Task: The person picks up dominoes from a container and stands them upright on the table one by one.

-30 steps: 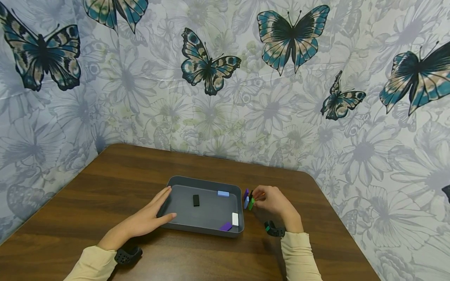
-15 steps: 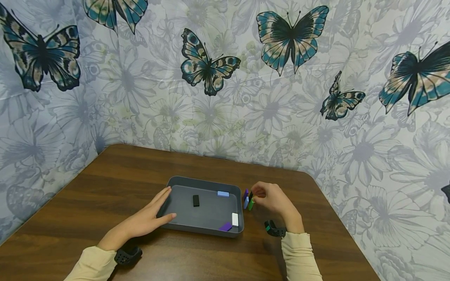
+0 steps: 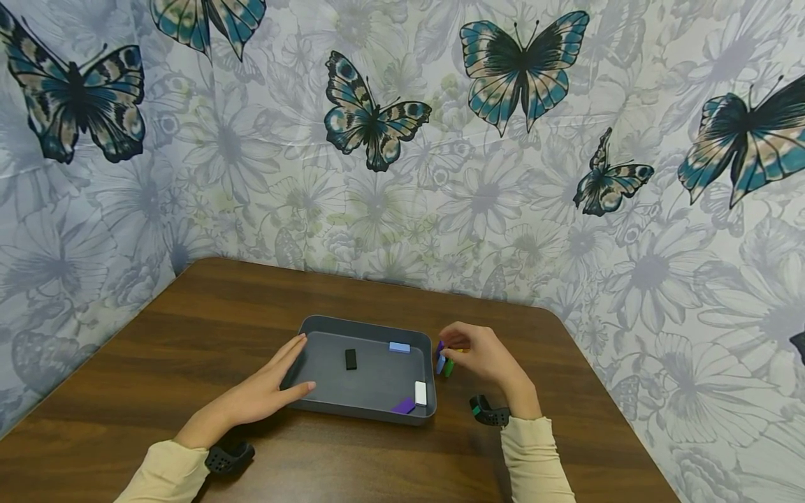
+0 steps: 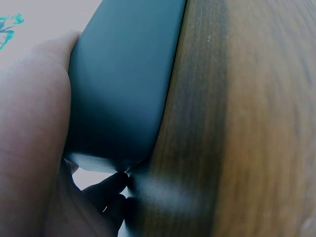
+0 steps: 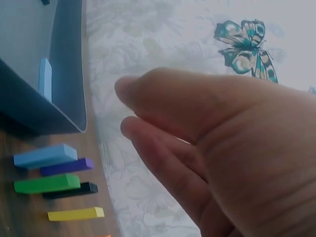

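Observation:
My left hand (image 3: 264,391) rests spread against the left end of a dark grey tray (image 3: 352,410), fingers along its side and thumb at the front rim. In the left wrist view it touches the tray wall (image 4: 123,84). My right hand (image 3: 484,356) hovers just right of the tray over several small upright blocks, thumb and fingertips apart with nothing between them. In the right wrist view these are a light blue block (image 5: 45,156), a purple block (image 5: 74,166), a green block (image 5: 47,183), a black block (image 5: 89,188), a yellow block (image 5: 76,214) and a sliver of orange.
Inside the tray lie a black block (image 3: 351,359), a light blue block (image 3: 399,347), a white block (image 3: 421,392) and a purple block (image 3: 404,405). The brown wooden table (image 3: 352,468) reaches back to a wall (image 3: 390,230) with butterfly print.
My right hand has shifted slightly left and its fingers now stretch over the upright blocks, covering more of them. The left hand and the tray have stayed in place.

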`<state>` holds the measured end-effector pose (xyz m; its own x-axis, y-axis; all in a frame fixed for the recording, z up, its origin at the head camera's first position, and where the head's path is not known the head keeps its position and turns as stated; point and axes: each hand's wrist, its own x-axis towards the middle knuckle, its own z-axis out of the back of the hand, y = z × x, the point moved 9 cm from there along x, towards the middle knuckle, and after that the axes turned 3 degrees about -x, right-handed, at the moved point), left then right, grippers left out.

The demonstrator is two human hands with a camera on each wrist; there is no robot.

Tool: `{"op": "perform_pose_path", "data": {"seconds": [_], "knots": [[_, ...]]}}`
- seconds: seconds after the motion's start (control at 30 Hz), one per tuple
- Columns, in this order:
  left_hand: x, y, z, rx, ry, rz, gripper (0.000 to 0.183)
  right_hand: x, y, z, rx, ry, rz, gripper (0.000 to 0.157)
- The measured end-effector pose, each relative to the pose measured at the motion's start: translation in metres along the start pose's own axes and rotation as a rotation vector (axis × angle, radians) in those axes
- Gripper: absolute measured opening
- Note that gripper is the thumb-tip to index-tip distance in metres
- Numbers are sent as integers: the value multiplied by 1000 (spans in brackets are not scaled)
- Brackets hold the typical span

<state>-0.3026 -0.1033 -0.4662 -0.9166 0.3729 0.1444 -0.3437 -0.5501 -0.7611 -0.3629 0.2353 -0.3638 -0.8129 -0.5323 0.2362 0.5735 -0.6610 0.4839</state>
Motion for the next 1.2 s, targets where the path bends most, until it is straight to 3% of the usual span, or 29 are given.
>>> {"op": "perform_pose_path", "data": {"seconds": [0.43, 0.93, 1.2], "knots": [[-1, 0, 0, 0, 2, 3, 98, 3, 23, -20, 46, 87, 107, 29], [-1, 0, -1, -3, 4, 9, 95, 3, 29, -57, 133, 302, 73, 35], [0, 0, 0, 0, -2, 8, 95, 3, 34, -75, 91, 408, 87, 36]]}}
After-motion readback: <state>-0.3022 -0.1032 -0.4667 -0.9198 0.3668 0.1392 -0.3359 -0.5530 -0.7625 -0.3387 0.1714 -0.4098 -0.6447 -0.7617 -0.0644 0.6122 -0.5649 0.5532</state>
